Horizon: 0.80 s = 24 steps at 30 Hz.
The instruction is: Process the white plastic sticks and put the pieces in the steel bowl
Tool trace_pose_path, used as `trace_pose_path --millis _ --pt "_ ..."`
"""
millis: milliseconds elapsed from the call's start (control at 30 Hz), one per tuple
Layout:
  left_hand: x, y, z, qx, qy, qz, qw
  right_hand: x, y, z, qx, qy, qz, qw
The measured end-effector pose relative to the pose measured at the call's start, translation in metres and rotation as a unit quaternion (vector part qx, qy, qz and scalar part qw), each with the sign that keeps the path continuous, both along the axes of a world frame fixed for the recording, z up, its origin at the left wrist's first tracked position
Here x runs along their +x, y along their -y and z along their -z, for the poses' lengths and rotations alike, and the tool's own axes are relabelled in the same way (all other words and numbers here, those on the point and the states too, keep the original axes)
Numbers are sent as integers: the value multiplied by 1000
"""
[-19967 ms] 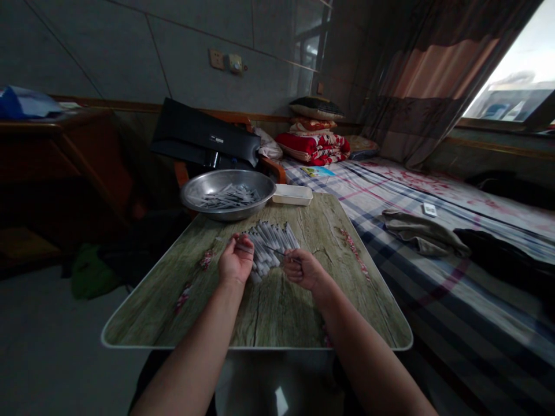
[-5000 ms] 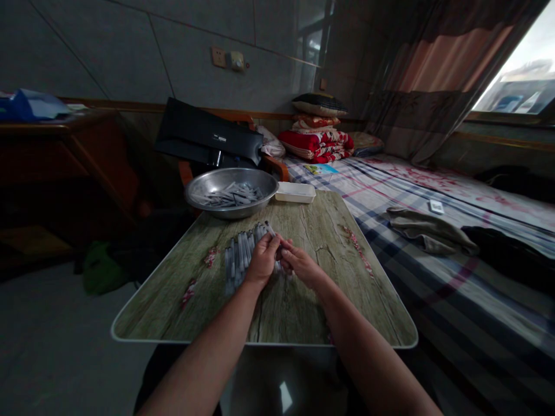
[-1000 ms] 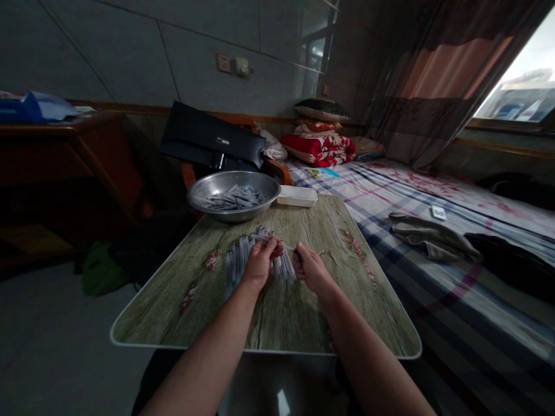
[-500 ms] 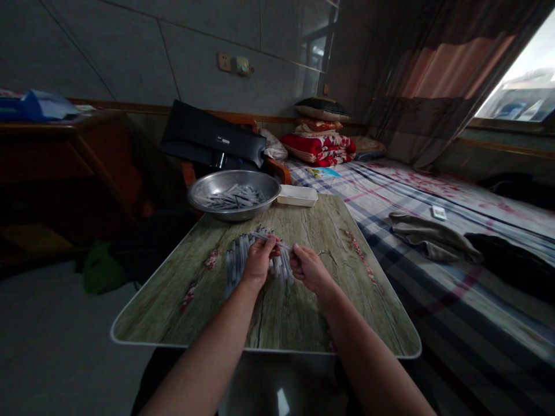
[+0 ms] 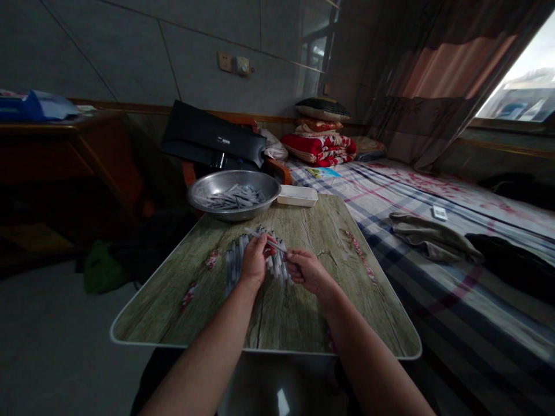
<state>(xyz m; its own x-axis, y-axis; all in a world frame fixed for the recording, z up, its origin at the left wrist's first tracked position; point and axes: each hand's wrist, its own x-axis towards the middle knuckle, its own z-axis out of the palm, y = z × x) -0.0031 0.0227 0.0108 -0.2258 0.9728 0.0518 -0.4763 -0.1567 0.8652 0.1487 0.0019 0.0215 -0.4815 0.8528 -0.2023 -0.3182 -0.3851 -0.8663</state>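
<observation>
Between my two hands a slim, translucent pen (image 5: 276, 247) slants across, its far end pointing up and to the left. My left hand (image 5: 255, 259) is closed round its middle. At the lower right end, my right hand (image 5: 306, 268) pinches it in curled fingers. Under and beside the hands lies a row of similar pens (image 5: 235, 263) with dark ends, side by side on the wood-patterned table (image 5: 303, 323). My left hand hides part of the row. Whether the right fingers hold a separate small part is too small to tell.
A steel basin (image 5: 199, 202) with many more pens stands at the table's back left. Beside it is a white plastic tray (image 5: 298, 197). Behind the basin leans a black monitor (image 5: 212, 136). The bed (image 5: 390, 277) with a checked sheet borders the table on the right.
My right hand has shifted slightly left and down, nearer my left hand. The pen has slid or tilted, and its far end now sticks out further to the upper left.
</observation>
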Motion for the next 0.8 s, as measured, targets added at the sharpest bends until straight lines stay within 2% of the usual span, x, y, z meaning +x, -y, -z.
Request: trace_pose_path --millis 100,233,300,400,467,533,667,733,800 --pt "-7 -3 -2 14 77 -27 997 0 4 -2 7 31 -40 999" --pt "-22 -11 -1 8 200 -99 975 0 4 -1 8 86 -64 994" --pt "-27 -15 1 -26 237 -111 965 -2 1 1 11 112 -24 993" --pt "-28 -16 4 -65 265 -79 959 -3 -4 7 37 148 99 983" --pt "-26 -16 4 -69 275 -58 957 -4 -6 9 44 150 152 976" --pt "-25 -16 3 -68 289 -66 953 -3 -6 10 42 142 143 978" --pt "-30 -17 2 -67 299 -113 945 0 -4 7 38 124 64 989" --pt "-32 -16 0 -66 291 -108 948 2 -4 4 26 101 82 991" --pt "-28 -13 -1 -75 276 -69 956 2 -5 2 22 68 136 988"
